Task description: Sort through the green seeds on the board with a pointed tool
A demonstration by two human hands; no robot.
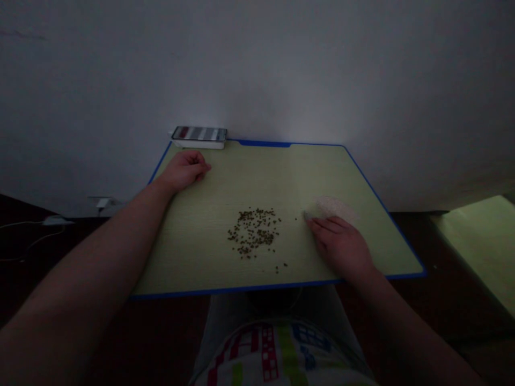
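My left hand (184, 170) rests on the far left of a pale green desk (189, 252), its fingers curled in and nothing visible in them. My right hand (341, 247) lies flat on the desk with its fingers stretched out. Its fingertips reach the edge of a low heap of pale fine grains (332, 208). Some of the heap may be hidden under those fingers. A loose scatter of small dark seeds (253, 232) covers the middle of the desk, between my two hands. A few stray seeds lie apart from it, towards the near edge and my right fingertips.
A phone (199, 133) lies on a white box (199, 145) at the desk's far edge, against a white wall (257, 64). The desk has a blue rim (237, 288). Cables lie on the dark floor at left; another green surface (478, 246) stands at right.
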